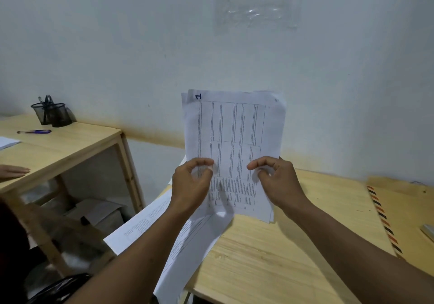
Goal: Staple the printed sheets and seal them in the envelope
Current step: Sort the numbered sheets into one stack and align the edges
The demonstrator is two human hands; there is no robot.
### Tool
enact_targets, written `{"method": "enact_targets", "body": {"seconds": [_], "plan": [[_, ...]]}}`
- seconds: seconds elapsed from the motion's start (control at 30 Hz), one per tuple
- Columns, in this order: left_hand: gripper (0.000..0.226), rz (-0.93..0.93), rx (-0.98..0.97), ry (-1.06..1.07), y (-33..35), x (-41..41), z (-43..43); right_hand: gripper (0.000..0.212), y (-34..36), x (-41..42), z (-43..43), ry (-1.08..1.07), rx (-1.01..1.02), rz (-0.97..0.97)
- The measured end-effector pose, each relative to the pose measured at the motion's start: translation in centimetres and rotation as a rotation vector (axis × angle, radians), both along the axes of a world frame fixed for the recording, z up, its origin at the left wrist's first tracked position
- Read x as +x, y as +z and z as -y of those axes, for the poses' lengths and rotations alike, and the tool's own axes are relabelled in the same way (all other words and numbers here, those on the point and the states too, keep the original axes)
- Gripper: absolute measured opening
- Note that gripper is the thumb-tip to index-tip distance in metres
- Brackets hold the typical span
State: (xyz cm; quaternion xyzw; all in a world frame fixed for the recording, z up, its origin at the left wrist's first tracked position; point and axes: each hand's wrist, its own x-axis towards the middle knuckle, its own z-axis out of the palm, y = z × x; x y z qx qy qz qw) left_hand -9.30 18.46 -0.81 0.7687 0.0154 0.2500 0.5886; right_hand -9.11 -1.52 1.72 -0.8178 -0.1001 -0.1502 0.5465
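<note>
A thin stack of printed sheets (pixel 234 127), with a table of small text and a blue "1" in the top left corner, stands upright on its bottom edge on the wooden table (pixel 293 245). My left hand (pixel 191 183) pinches its lower left side and my right hand (pixel 277 181) pinches its lower right side. More printed sheets (pixel 150 223) lie flat on the table's left edge, under my left forearm. A brown envelope (pixel 399 214) with a striped red and black border lies at the right.
A second wooden desk (pixel 63 144) stands to the left with a black mesh pen holder (pixel 50 113), a purple pen (pixel 35 131) and a white pad. Another person's hand (pixel 13 171) rests on that desk. A white wall rises right behind the table.
</note>
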Motion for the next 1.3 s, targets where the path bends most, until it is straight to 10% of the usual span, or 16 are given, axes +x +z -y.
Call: {"method": "enact_targets", "body": {"seconds": [0.3, 0.63, 0.83, 1.3], "plan": [[0.023, -0.125, 0.209, -0.042, 1.5, 0.2, -3.1, 0.035, 0.3, 2.4, -0.5, 0.080, 0.014, -0.119], [0.024, -0.381, -0.004, -0.147, -0.9, -3.1, -10.5, 0.013, -2.9, 1.6, -3.0, 0.163, 0.058, -0.482], [0.024, -0.462, -0.181, -0.127, -1.7, -4.1, -13.5, 0.025, -8.3, 1.0, -2.8, 0.019, -0.493, -0.230], [0.029, -0.506, -0.259, -0.197, -2.5, -3.5, -13.9, 0.056, -10.2, 1.0, -3.3, -0.084, -0.526, -0.150]]}}
